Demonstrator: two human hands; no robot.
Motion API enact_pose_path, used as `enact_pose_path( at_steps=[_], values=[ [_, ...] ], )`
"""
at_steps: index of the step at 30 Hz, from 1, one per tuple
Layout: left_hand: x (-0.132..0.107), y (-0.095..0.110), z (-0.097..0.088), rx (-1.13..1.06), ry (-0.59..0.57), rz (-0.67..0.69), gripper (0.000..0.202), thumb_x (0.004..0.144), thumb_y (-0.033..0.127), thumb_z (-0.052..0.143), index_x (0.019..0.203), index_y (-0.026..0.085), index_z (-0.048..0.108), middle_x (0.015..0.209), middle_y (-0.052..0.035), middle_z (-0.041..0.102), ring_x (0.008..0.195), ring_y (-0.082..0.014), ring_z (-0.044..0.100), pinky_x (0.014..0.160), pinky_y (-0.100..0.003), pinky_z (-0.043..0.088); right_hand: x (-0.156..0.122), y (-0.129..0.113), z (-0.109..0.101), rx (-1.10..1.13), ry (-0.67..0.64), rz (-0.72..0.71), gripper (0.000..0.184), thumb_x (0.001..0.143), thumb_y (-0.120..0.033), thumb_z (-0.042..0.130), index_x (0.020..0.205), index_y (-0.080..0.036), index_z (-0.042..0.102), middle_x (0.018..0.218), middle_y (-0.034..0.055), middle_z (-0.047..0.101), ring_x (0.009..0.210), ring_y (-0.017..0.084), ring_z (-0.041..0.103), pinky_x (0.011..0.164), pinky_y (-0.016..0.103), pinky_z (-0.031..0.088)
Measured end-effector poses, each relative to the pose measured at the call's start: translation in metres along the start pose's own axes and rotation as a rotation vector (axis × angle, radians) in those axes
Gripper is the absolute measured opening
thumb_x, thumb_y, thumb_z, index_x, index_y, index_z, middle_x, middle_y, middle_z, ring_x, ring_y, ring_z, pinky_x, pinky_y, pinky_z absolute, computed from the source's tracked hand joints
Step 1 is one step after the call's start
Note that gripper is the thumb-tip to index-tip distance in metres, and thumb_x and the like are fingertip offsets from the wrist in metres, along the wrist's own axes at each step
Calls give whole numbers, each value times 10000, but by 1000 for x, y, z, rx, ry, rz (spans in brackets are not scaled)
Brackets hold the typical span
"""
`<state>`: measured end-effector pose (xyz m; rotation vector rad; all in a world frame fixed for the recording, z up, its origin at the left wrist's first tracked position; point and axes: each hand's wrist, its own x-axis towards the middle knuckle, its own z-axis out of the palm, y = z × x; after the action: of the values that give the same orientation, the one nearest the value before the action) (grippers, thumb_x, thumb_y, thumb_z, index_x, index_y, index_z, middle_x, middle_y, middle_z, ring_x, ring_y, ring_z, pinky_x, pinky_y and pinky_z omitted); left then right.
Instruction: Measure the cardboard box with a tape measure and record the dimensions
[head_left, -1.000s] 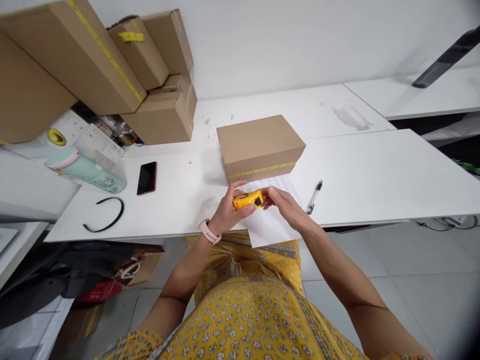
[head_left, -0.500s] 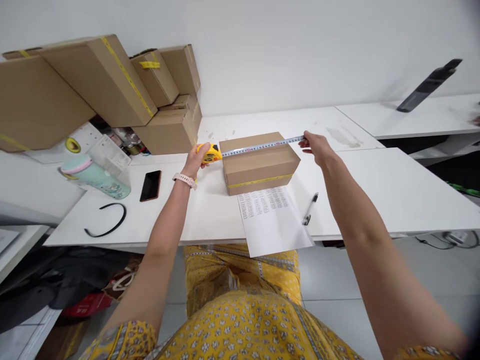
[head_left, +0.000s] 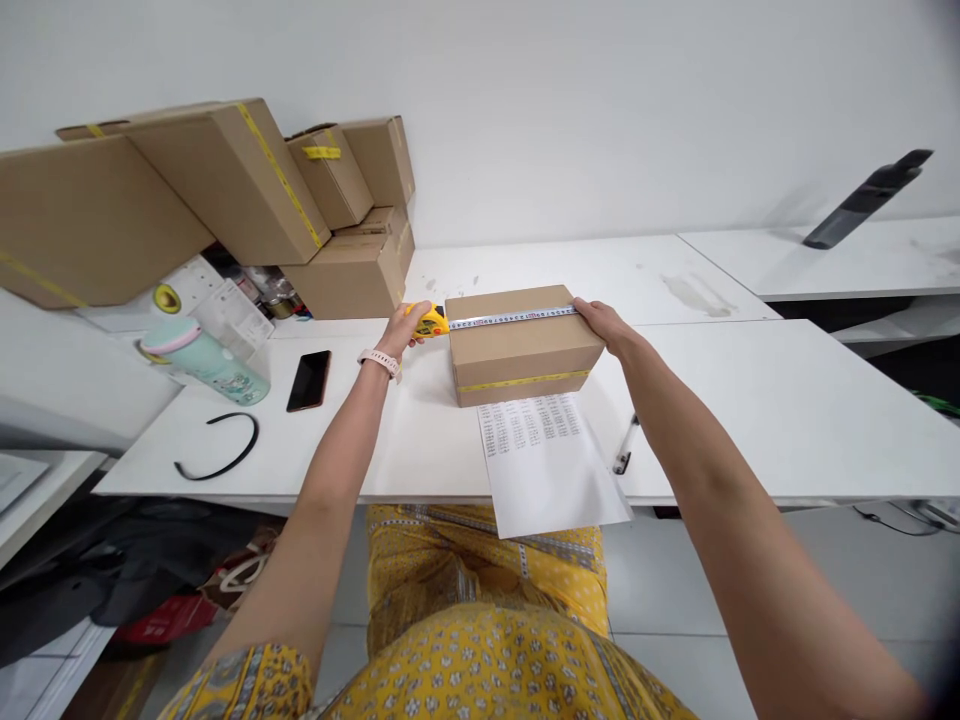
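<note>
A closed cardboard box (head_left: 517, 350) with a yellow tape strip along its front lies on the white table. My left hand (head_left: 403, 328) is wrapped round the yellow case of a tape measure (head_left: 433, 321), just at the box's left end. The numbered blade stretches straight across the box top. At the right end, my right hand (head_left: 606, 322) pinches the blade's tip against the box's top edge; its fingertips are partly hidden. A printed sheet (head_left: 547, 480) lies under the box's front edge and hangs over the table edge. Beside it is a pen (head_left: 625, 447), partly covered by my right forearm.
Stacked cardboard boxes (head_left: 349, 275) stand at the back left. Near them are a mint-green bottle (head_left: 214, 365), a phone (head_left: 308, 381) and a black headband (head_left: 244, 455). A dark grey bottle (head_left: 862, 205) stands on the far right surface.
My right hand has moved left with the blade's tip, from beyond the box to its right edge. Less blade is out now. The view has tilted slightly up.
</note>
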<state>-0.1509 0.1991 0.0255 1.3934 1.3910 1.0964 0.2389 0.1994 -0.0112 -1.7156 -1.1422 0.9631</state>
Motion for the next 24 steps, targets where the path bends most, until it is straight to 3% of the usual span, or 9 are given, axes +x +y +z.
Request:
enact_pose_path(
  at_steps=[4, 9, 13, 16, 18, 20, 22, 23, 24],
  values=[
    [-2, 2, 1, 4, -9, 1, 362, 867, 520, 628, 970, 176, 585, 804, -29, 688, 523, -93, 536, 473, -217, 326, -4, -1, 0, 53, -14, 29, 437, 835, -584, 703, 950, -165, 652, 1005, 142, 748, 803, 250, 684, 650, 346, 552],
    [-2, 0, 1, 12, -6, 3, 363, 871, 519, 613, 981, 174, 592, 798, -29, 682, 509, -99, 535, 466, -220, 314, -5, -3, 3, 16, 62, 25, 378, 867, -535, 697, 834, -163, 644, 915, 114, 710, 775, 216, 633, 656, 331, 505],
    [-2, 6, 3, 12, 16, 0, 301, 884, 470, 614, 940, 174, 610, 793, -32, 688, 516, -98, 536, 467, -220, 317, -3, -2, 5, -110, 155, -64, 363, 903, -480, 677, 703, -210, 540, 748, 29, 608, 689, 164, 526, 656, 324, 434],
    [-19, 17, 3, 3, 22, 32, 291, 879, 441, 646, 946, 158, 646, 819, -47, 700, 563, -93, 546, 487, -208, 362, -1, -6, 0, -169, 214, -140, 379, 922, -405, 662, 650, -228, 467, 639, -16, 492, 625, 137, 425, 657, 330, 398],
    [-46, 24, 5, -34, -89, 68, 336, 855, 449, 696, 1018, 156, 677, 882, -70, 727, 613, -103, 577, 505, -206, 411, -3, -14, -6, -126, 236, -208, 363, 931, -385, 644, 656, -234, 461, 618, -29, 442, 611, 133, 385, 661, 330, 397],
    [-87, 24, 16, -112, -339, 46, 438, 811, 480, 767, 1117, 179, 681, 989, -100, 753, 672, -131, 633, 520, -223, 475, -7, -27, -8, -47, 221, -308, 325, 932, -402, 633, 689, -233, 497, 644, -20, 463, 627, 139, 394, 676, 329, 415],
    [-133, 16, 39, -248, -645, -67, 533, 779, 561, 792, 1146, 195, 665, 1063, -122, 736, 688, -168, 690, 521, -271, 547, -13, -42, -4, -14, 134, -418, 284, 915, -421, 645, 730, -224, 557, 715, 7, 548, 680, 151, 456, 714, 331, 440],
    [-154, 10, 54, -328, -757, -138, 588, 745, 584, 816, 1146, 191, 642, 1041, -119, 723, 695, -193, 719, 514, -287, 568, -16, -49, 2, -28, 68, -463, 274, 902, -429, 655, 742, -219, 582, 753, 20, 587, 713, 158, 488, 737, 333, 449],
    [-171, 5, 71, -417, -797, -193, 634, 708, 583, 847, 1150, 198, 605, 1032, -102, 710, 693, -203, 734, 508, -292, 582, -18, -55, 9, -53, 1, -495, 272, 892, -437, 662, 748, -215, 600, 784, 28, 616, 743, 166, 514, 759, 335, 455]
  ],
)
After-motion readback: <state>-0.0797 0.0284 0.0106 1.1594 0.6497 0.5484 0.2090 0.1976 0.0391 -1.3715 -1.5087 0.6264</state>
